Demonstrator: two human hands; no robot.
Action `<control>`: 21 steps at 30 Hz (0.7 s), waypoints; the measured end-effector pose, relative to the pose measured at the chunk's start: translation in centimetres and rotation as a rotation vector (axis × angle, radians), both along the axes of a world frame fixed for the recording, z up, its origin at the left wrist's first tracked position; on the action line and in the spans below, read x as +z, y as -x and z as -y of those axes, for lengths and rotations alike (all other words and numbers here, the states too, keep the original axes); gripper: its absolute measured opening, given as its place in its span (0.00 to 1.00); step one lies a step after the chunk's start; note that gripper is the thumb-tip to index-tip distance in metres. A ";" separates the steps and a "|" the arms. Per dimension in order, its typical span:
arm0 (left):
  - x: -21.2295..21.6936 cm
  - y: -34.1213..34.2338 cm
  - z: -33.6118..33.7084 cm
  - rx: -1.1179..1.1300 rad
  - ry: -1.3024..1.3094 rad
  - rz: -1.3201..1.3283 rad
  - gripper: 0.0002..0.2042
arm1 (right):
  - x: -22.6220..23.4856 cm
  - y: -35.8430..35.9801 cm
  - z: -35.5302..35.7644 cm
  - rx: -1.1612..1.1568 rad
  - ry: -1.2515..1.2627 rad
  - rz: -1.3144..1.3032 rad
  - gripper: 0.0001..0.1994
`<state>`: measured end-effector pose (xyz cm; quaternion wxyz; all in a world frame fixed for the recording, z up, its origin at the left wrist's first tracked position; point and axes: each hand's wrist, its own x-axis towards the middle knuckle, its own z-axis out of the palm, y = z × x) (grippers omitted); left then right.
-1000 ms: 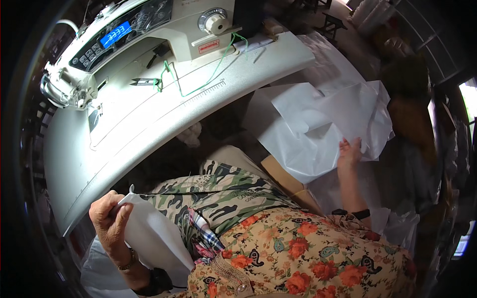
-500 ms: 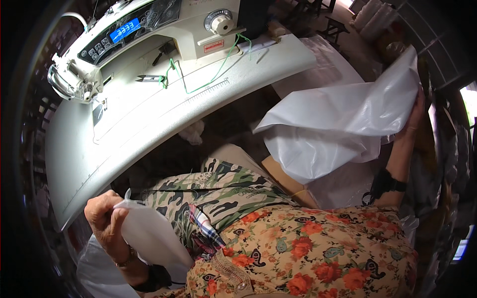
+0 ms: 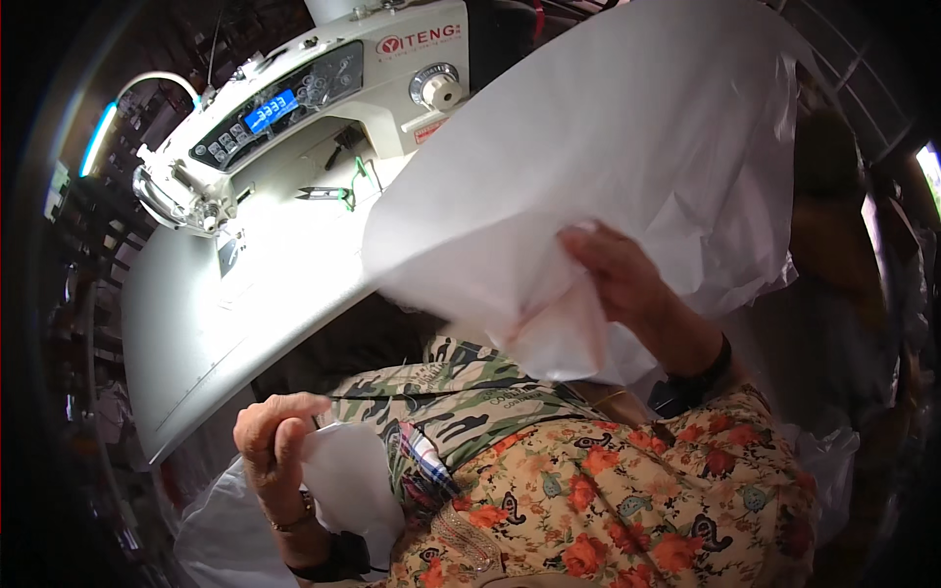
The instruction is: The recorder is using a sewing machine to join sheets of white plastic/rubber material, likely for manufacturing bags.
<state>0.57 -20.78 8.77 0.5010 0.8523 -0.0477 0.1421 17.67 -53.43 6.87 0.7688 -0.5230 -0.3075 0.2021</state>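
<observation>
My right hand (image 3: 618, 272) grips a large translucent white plastic sheet (image 3: 627, 127), which billows up over the right end of the sewing table (image 3: 186, 363). Some of its fingers show faintly through the plastic. At the lower left, my left hand (image 3: 277, 441) is closed on the edge of another white sheet (image 3: 353, 465), which hangs down beside my lap. A white sewing machine (image 3: 382, 83) with a lit blue display stands on the table. Thread snips (image 3: 323, 194) with a green cord lie under its arm.
A bright lamp (image 3: 98, 137) on a curved neck shines at the machine's left. The table's front edge curves close to my knees. More clear plastic (image 3: 828, 470) lies at my right side, and white material (image 3: 221, 519) hangs at the lower left.
My right hand has moved inward from the far right, swinging the plastic sheet up over the table's right end. My left hand has shifted slightly right, still gripping its sheet.
</observation>
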 end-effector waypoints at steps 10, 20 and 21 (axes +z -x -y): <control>-0.2 -4.4 3.3 -0.115 -0.166 0.240 0.31 | -1.8 0.5 -6.1 0.393 -0.075 -0.671 0.19; -6.2 -11.7 4.3 -0.216 0.184 -0.245 0.06 | -0.7 1.4 -4.5 0.096 -0.016 -0.740 0.18; -7.0 -12.2 4.7 -0.240 0.226 -0.253 0.06 | -0.8 1.0 -4.2 0.106 -0.015 -0.709 0.17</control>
